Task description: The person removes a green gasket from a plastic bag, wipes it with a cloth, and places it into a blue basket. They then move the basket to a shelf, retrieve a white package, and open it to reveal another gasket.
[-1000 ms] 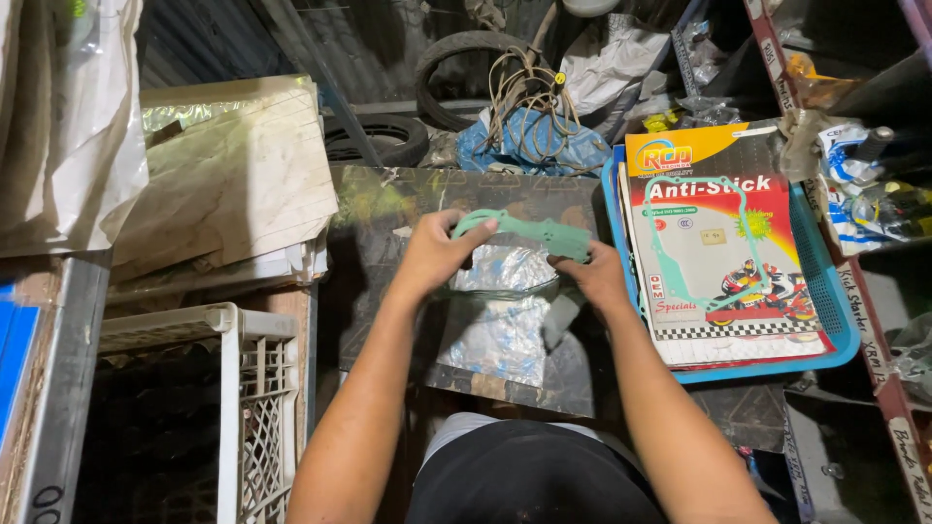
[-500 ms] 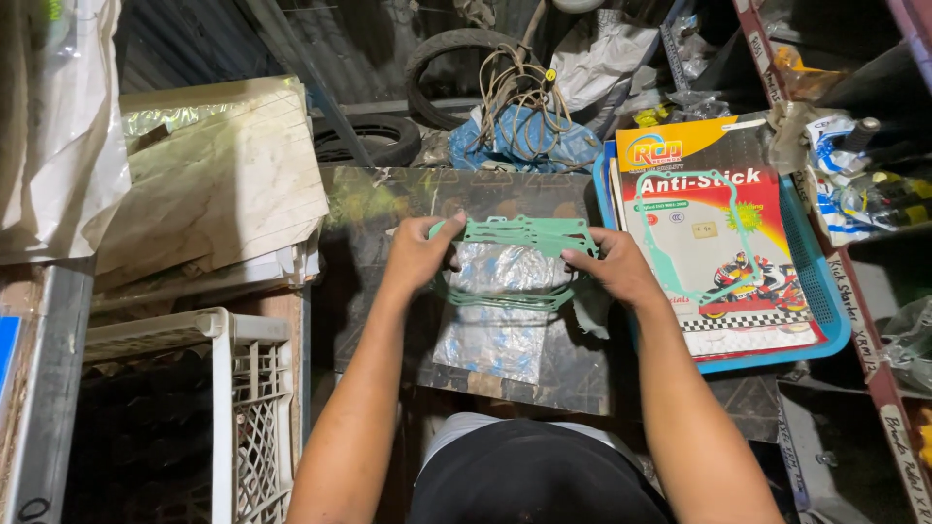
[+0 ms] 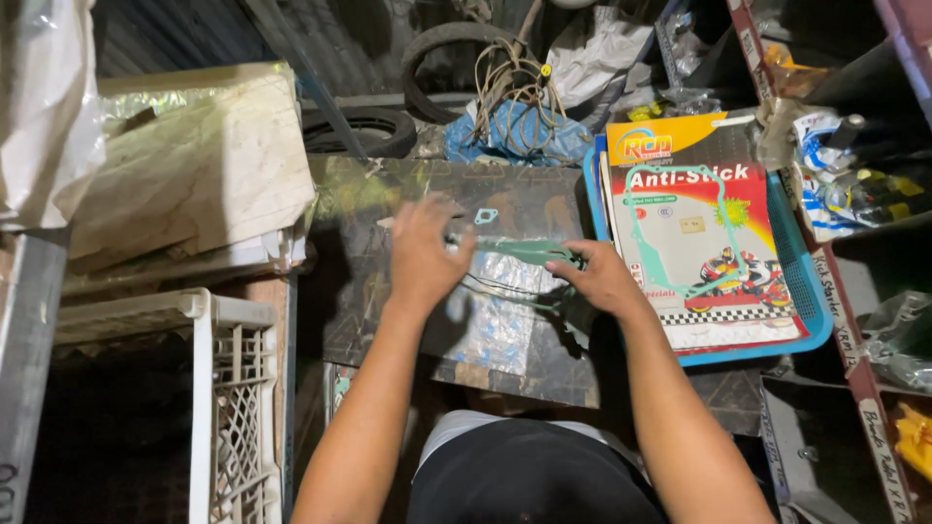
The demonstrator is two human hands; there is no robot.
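The right hand (image 3: 604,279) pinches one end of a thin green gasket (image 3: 519,250), keeping it lifted off the counter (image 3: 388,291), seemingly to look it over. The left hand (image 3: 424,254) hovers open at the other end, fingers spread, gripping nothing. The gasket is a narrow, flat, pale green strip. Beneath lies a shiny plastic bag (image 3: 495,325); beyond the right hand, a blue tray (image 3: 811,320) holds printed packets.

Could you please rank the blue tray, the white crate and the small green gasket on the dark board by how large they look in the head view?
1. white crate, though it sits nearer the camera
2. blue tray, possibly comparable
3. small green gasket
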